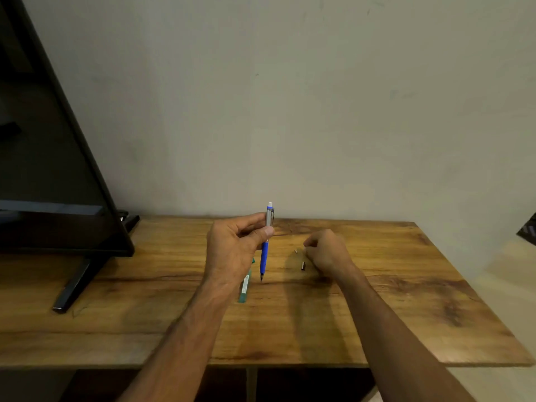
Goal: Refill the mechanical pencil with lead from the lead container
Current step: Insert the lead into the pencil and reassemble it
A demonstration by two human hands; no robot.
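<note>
My left hand (236,245) pinches a blue mechanical pencil (264,253) between thumb and fingers, holding it upright with its tip just above the wooden table (406,300) and its white eraser end up. A green lead container (245,285) lies on the table just under my left wrist, partly hidden by it. My right hand (327,252) hovers low over the table to the right, fingers curled; whether they pinch anything is not visible. A small dark cap (303,266) and a tiny pale piece (296,251) lie on the table beside that hand.
A black monitor (49,158) on a slanted stand (75,285) fills the left side of the table. A plain wall rises directly behind the table's far edge. The table's right edge runs diagonally at the right.
</note>
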